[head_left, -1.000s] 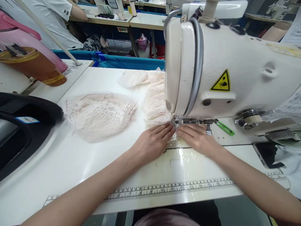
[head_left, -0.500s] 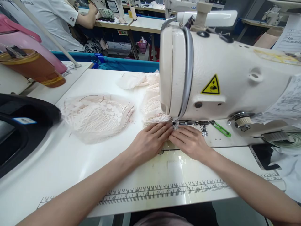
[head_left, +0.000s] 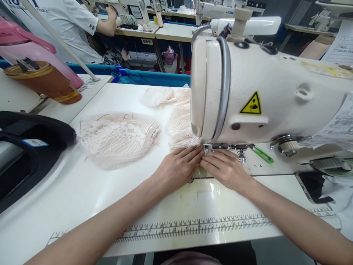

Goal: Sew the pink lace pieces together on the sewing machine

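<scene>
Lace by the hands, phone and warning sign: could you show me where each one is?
Lace [head_left: 179, 126]: head view, on its bunched middle.
Phone [head_left: 312, 187]: head view, on its dark face.
Warning sign [head_left: 252, 105]: head view, on the middle of its yellow triangle.

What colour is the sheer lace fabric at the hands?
The sheer lace fabric is pale pinkish cream (head view).

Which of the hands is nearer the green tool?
Right. The right hand is just left of the green tool, not touching it; the left hand is farther left, beyond the right one, at the lace.
</scene>
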A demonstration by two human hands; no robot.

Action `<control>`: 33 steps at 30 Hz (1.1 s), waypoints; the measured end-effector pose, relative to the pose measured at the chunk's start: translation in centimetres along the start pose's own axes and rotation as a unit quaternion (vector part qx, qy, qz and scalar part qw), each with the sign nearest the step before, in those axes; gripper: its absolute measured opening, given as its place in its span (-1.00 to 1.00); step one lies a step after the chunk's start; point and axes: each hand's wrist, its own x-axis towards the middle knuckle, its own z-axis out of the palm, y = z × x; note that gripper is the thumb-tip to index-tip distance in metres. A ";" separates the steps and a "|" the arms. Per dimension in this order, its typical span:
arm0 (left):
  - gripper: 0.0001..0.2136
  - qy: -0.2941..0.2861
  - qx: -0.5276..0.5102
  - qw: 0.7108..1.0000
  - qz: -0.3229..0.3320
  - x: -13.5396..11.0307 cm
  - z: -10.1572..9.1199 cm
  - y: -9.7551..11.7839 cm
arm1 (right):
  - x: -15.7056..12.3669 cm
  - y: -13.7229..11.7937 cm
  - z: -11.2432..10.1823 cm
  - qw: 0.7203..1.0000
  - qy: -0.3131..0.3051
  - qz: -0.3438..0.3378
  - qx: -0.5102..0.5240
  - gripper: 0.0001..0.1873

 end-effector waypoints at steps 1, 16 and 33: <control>-0.66 0.004 0.004 1.000 -0.001 0.0 0.0 0.1 | 0.0 0.0 0.0 1.000 -0.001 0.001 0.001 -0.75; -0.65 -0.021 0.023 0.999 -0.018 0.3 -0.1 0.9 | -0.6 1.1 -0.6 0.998 -0.044 0.034 0.024 -0.70; -0.64 -0.035 0.024 0.998 -0.035 0.5 -0.1 1.1 | -0.4 2.2 -0.5 0.981 -0.049 0.148 0.119 -0.77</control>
